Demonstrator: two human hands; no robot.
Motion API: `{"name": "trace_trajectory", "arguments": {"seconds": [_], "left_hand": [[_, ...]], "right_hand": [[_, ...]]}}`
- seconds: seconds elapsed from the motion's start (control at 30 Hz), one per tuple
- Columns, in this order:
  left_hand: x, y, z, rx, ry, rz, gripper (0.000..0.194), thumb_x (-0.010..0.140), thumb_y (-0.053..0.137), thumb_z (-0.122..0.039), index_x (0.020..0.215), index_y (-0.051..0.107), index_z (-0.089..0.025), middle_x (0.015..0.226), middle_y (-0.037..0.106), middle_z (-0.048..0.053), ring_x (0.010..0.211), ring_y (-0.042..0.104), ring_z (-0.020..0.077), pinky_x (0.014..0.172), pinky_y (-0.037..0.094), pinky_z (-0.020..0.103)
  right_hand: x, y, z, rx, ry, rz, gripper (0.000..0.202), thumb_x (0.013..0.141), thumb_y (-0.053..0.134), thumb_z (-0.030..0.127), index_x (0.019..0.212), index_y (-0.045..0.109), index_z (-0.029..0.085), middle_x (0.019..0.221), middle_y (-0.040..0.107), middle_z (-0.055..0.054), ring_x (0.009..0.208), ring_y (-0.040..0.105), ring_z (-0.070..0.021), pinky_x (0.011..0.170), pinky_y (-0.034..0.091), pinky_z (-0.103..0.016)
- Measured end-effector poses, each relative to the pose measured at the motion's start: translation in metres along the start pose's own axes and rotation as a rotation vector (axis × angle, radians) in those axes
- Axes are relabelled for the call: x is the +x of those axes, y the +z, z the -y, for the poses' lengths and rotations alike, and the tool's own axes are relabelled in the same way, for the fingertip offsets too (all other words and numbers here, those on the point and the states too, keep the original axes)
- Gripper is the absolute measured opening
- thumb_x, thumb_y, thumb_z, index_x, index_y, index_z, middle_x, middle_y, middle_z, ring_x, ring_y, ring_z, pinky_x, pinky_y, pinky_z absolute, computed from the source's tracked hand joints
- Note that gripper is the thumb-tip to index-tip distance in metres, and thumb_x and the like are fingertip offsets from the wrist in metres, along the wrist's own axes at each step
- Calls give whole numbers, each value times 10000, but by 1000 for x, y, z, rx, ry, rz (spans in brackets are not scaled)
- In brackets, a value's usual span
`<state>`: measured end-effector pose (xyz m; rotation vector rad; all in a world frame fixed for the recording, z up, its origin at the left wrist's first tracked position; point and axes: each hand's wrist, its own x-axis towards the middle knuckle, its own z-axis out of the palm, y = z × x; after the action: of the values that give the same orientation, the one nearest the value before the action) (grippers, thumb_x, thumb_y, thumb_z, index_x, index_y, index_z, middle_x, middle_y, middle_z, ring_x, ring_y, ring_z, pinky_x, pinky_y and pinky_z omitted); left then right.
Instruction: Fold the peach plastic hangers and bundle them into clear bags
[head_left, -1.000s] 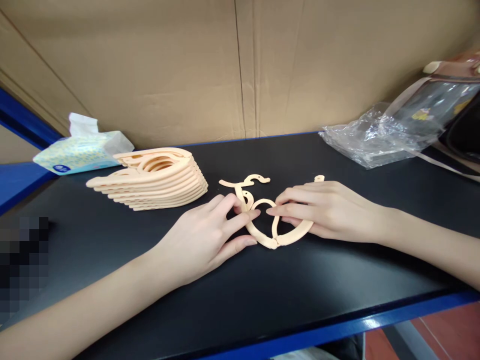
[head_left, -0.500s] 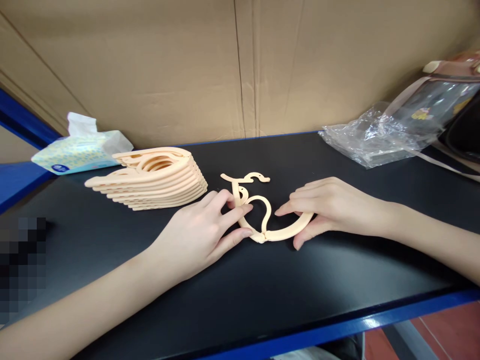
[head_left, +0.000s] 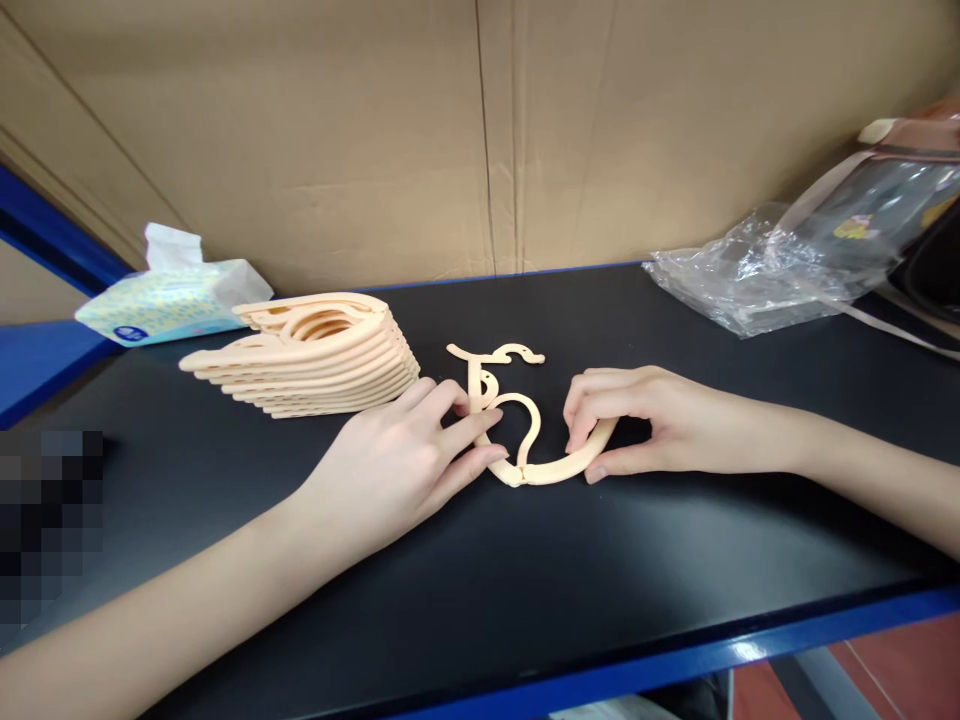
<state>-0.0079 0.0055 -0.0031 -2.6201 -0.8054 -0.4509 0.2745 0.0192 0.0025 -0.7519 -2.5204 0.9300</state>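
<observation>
Pale cream plastic folding hanger (head_left: 556,469): laid on the smooth black counter (head_left: 480,610) at the centre of the frame; two curved arms are spread from a near joint, with a slim S-shaped piece between them and a bar with a curled hook end at the far tip of the left arm.
Left hand (head_left: 409,450): half curled; the hanger's left arm is pinched between thumb and fingers and partly covered by them.
Right hand (head_left: 637,420): fingers bent, thumb drawn close to them around the hanger's right arm, whose outer end is hidden; how firmly it is pressed cannot be told.
Nested stack of cream plastic hangers (head_left: 322,355): set left of centre, rounded edges layered like ribs; the exact count is hard to make out.
Yellow-and-blue soft tissue pack (head_left: 176,300): placed at the left, a white sheet drawn up from its top; its printed badge is blurred.
Crinkled clear plastic bag (head_left: 750,275): crumpled at the right, glare scattered over it.
Transparent bag with pinkish-brown trim (head_left: 892,195): cut off by the right edge.
Brown cardboard panels (head_left: 315,130): creased, split by a dark seam, upper frame.
Pixelated patch (head_left: 49,520): lower left, contents masked.
</observation>
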Motion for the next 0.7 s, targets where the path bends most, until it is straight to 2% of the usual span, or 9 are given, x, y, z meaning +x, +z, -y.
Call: {"name": "trace_trajectory", "arguments": {"seconds": [0.23, 0.37, 0.47, 0.57, 0.63, 0.7], "left_hand": [[-1, 1, 2, -12, 7, -25, 526, 1113, 299, -378, 1127, 772, -150, 902, 683, 82, 720, 647, 188, 535, 448, 279], [-1, 2, 2, -15, 5, -18, 507, 1111, 311, -370, 1141, 765, -146, 908, 684, 82, 738, 642, 193, 542, 448, 282], [-2, 1, 2, -3, 3, -6, 482, 1107, 335, -363, 1120, 770, -155, 909, 689, 82, 778, 645, 205, 569, 467, 289], [-2, 1, 1, 11, -9, -20, 444, 1098, 378, -356, 1100, 775, -158, 913, 698, 84, 815, 647, 219, 589, 481, 301], [-2, 1, 1, 18, -12, -29, 431, 1095, 392, -353, 1102, 776, -156, 915, 701, 84, 825, 647, 222, 585, 480, 302], [-2, 2, 1, 26, -10, -32, 426, 1094, 396, -353, 1113, 773, -154, 919, 703, 87, 834, 646, 225, 584, 482, 303]], "right_hand": [[0, -1, -6, -125, -70, -13, 250, 934, 695, 407, 1003, 731, 170, 941, 705, -31, 909, 645, -156, 803, 500, -283], [-1, -2, -4, -288, -95, -79, 337, 994, 581, 468, 1036, 731, 169, 965, 711, -59, 895, 641, -185, 768, 520, -318], [-2, -2, -6, -505, -63, -152, 360, 1030, 514, 438, 1134, 724, 165, 1180, 713, -112, 1036, 656, -237, 885, 537, -401], [-3, -1, -11, -606, 11, -140, 458, 1042, 476, 458, 1351, 640, 162, 1471, 601, -128, 1287, 595, -295, 1075, 479, -507], [-3, -1, -13, -623, 41, -96, 526, 1052, 429, 488, 1421, 588, 148, 1530, 550, -129, 1363, 548, -308, 1114, 459, -535], [-3, -1, -14, -630, 46, -70, 567, 1058, 391, 508, 1423, 586, 121, 1517, 560, -143, 1366, 550, -311, 1111, 471, -538]]}}
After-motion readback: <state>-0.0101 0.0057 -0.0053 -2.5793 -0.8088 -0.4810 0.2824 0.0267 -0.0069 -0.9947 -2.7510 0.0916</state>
